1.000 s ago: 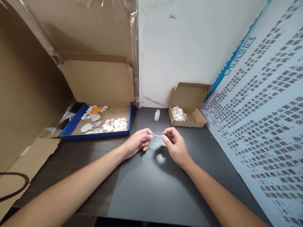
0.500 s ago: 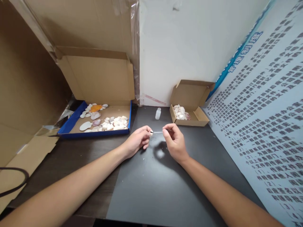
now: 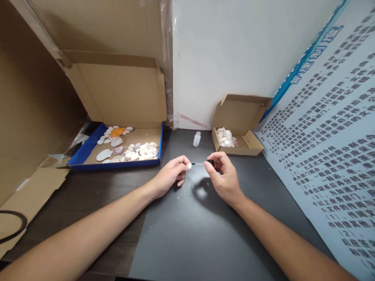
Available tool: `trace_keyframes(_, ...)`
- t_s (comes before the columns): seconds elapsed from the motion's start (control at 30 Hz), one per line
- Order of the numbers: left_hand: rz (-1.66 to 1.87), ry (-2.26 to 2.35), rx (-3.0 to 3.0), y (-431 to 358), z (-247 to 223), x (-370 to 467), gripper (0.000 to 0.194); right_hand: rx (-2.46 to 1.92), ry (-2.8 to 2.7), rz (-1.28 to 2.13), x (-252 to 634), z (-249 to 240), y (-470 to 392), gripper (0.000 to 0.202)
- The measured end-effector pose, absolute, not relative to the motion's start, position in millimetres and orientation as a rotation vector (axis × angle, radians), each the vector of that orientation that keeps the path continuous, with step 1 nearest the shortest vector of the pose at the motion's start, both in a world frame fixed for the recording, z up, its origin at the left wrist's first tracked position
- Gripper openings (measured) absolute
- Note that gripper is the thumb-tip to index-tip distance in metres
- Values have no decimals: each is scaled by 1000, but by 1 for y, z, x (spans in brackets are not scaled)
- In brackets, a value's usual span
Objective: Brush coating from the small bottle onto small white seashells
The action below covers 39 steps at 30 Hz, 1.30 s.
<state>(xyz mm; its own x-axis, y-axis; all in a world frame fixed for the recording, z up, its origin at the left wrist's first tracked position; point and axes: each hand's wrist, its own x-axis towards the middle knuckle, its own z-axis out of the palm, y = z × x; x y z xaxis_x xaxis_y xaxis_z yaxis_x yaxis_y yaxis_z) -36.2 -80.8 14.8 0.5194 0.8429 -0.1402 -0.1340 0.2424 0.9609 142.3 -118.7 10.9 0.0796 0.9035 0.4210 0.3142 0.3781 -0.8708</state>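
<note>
Left hand [image 3: 172, 173] pinches a small white shell [image 3: 189, 166] at its fingertips, just above the dark counter [image 3: 187, 234]. Right hand [image 3: 224, 177] pinches the black cap [image 3: 210, 162] of a thin brush [image 3: 199, 164], whose tip points at the shell.

Change over the last second: a second ago the thin stem bridged the two hands and the cap was barely visible. Now the cap shows plainly between the right thumb and forefinger, and the stem's tip sits just beside the shell; whether it touches cannot be told. Both hands have risen slightly in the view and the right one has edged rightward. The left hand's grip looks the same.

Judgement: coating of the shell is under way, or in a pause between strokes.

Around them: small open bottle [image 3: 197, 139] well behind the hands, near the wall. Small box [image 3: 249, 142] with shells to its right. Blue-rimmed tray [image 3: 84, 154] of shells at the left. Printed poster [image 3: 328, 148] along the right.
</note>
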Motion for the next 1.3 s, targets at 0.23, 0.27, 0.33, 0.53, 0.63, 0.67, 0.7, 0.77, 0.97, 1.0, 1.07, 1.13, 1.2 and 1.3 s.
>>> trace_keyframes(0.23,745,773,1156,-81,16,-36,12,-1136,-1536,562,142,14,-119,11)
trace_keyframes(0.27,739,774,1154,-81,16,-37,12,-1132,-1541,561,143,14,-119,10)
trace_keyframes(0.33,721,775,1141,-81,17,-38,13,-1121,-1556,577,143,14,-119,7)
trace_keyframes(0.53,687,767,1126,-81,17,-38,14,-1132,-1567,598,144,16,-119,8)
trace_keyframes(0.63,680,770,1129,-81,17,-38,15,-1131,-1569,657,144,17,-118,8)
trace_keyframes(0.67,677,769,1135,-81,17,-38,15,-1142,-1578,649,145,17,-117,9)
trace_keyframes(0.7,674,766,1142,-80,16,-38,15,-1155,-1588,626,145,17,-117,10)
trace_keyframes(0.77,671,755,1154,-80,16,-39,15,-1182,-1602,576,146,18,-117,11)
trace_keyframes(0.97,677,750,1170,-81,15,-39,16,-1155,-1497,714,147,21,-118,10)
trace_keyframes(1.0,676,748,1174,-81,15,-39,16,-1158,-1487,716,147,21,-118,12)
trace_keyframes(1.07,679,746,1176,-81,15,-38,15,-1144,-1440,778,145,22,-117,13)
trace_keyframes(1.13,687,747,1173,-81,14,-38,14,-1115,-1369,875,144,23,-116,13)
trace_keyframes(1.2,692,746,1177,-81,14,-38,14,-1127,-1349,882,143,23,-116,15)
trace_keyframes(1.3,681,742,1185,-81,14,-39,15,-1141,-1326,908,143,22,-116,16)
